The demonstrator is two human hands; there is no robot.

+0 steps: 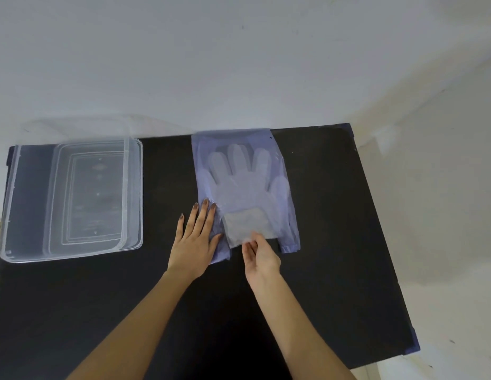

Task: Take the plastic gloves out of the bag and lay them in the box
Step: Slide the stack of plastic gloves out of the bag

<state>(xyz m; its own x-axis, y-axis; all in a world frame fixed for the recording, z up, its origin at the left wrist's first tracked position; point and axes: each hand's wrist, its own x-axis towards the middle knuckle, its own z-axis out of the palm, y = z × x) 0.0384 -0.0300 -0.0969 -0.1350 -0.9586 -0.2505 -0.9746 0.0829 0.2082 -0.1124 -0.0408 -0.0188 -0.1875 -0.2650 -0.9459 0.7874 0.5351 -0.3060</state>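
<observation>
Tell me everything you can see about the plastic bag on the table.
The plastic bag is thin, bluish and see-through, lying flat on the black table near its far edge, handles toward the person. Clear plastic gloves show through it, fingers pointing away. The left hand presses flat on its near left side, while the right hand pinches the glove cuff at the bag's mouth.
</observation>
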